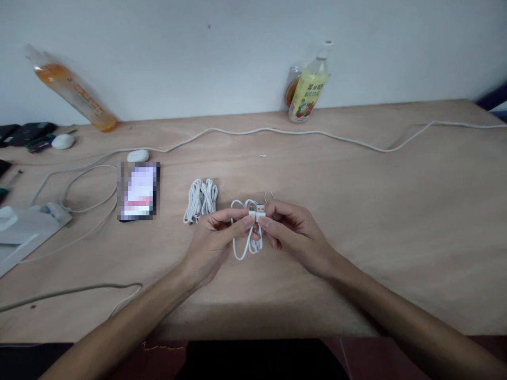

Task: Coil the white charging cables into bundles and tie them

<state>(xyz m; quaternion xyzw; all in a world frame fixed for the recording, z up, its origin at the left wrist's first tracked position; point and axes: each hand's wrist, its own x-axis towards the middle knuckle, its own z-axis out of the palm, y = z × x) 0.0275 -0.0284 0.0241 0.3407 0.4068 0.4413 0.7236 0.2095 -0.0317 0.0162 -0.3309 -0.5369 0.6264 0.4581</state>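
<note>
A white USB cable (240, 257) hangs in loose loops between my two hands, above the wooden table. My left hand (216, 237) pinches one plug end of it between thumb and forefinger. Close against that, my right hand (295, 232) pinches another white plug, whose metal USB end (260, 208) points away from me. The two plugs sit side by side, nearly touching. Just beyond my left hand lie bundled white cables (201, 198) on the table. A small thin tie or wire (270, 195) shows behind my right fingers.
A phone (139, 191) and a white earbud case (138, 155) lie to the left. One long white cord (277, 130) crosses the table (396, 211). Against the wall lean an orange drink bottle (75, 95) and a yellow drink bottle (309, 89). A white box (27, 237) is at far left.
</note>
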